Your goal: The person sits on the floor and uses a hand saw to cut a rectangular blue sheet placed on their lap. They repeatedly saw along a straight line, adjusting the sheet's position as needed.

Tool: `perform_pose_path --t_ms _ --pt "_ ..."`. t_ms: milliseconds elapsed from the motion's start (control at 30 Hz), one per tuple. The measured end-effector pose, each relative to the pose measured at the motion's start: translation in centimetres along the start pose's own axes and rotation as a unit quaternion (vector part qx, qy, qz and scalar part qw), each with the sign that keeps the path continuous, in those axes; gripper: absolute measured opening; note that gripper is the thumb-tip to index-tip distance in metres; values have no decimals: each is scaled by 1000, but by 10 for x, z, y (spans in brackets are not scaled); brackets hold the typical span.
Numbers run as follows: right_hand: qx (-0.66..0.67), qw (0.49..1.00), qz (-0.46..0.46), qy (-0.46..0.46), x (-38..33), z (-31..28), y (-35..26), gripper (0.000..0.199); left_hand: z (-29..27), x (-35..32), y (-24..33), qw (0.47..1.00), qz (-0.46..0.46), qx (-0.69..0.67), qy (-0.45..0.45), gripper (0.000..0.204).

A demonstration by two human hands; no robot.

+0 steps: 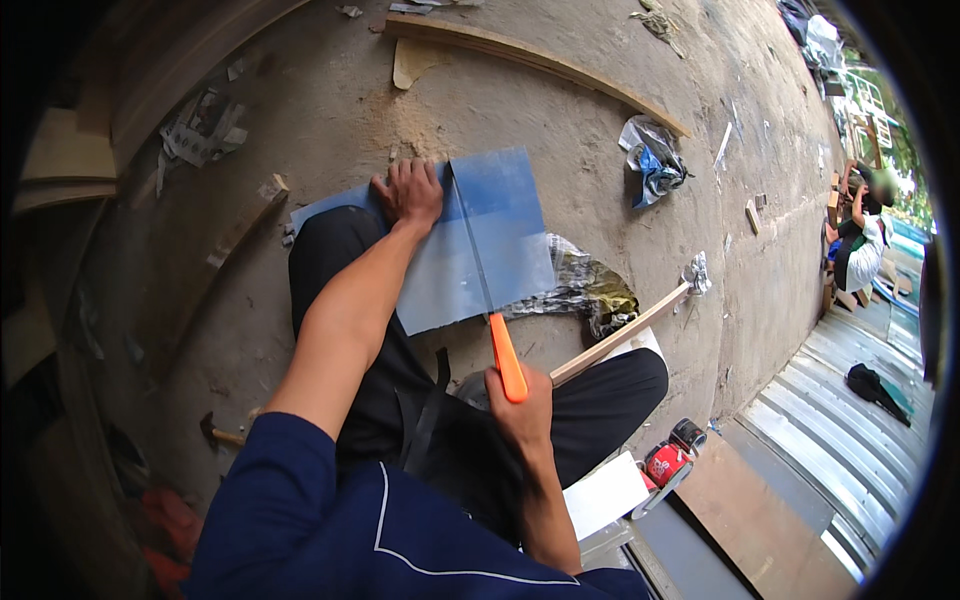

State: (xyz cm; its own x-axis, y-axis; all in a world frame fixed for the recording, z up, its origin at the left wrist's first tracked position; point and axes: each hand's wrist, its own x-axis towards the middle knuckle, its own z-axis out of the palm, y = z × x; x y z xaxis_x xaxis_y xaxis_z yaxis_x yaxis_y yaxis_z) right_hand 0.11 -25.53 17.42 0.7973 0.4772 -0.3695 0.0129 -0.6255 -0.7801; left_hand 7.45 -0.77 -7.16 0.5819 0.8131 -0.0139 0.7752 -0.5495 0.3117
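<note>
Blue sheet point(510, 210): I see it between the bent knees point(615, 385).
Orange-handled saw point(508, 360): blade lying along the sheet.
Left hand point(410, 192): on sheet's far edge; can't tell if pinching or just pressing.
Right hand point(525, 410): wrapped round the handle.
Floor point(745, 290): rough, grey-brown; sawdust point(405, 115), wooden strip point(540, 63), crumpled wrapper point(652, 165).
Room, right: corrugated metal point(800, 400), red power tool point(667, 462), another person point(862, 262) farther off.
</note>
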Motion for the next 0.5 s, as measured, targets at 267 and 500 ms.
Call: perform_pose_path --t_ms 267,500 --pt "-37 999 -29 14 84 41 24 23 3 -1 5 999 23 -36 8 34" --pt "8 1000 21 -7 16 3 0 20 -1 -3 3 1000 9 7 -7 34"
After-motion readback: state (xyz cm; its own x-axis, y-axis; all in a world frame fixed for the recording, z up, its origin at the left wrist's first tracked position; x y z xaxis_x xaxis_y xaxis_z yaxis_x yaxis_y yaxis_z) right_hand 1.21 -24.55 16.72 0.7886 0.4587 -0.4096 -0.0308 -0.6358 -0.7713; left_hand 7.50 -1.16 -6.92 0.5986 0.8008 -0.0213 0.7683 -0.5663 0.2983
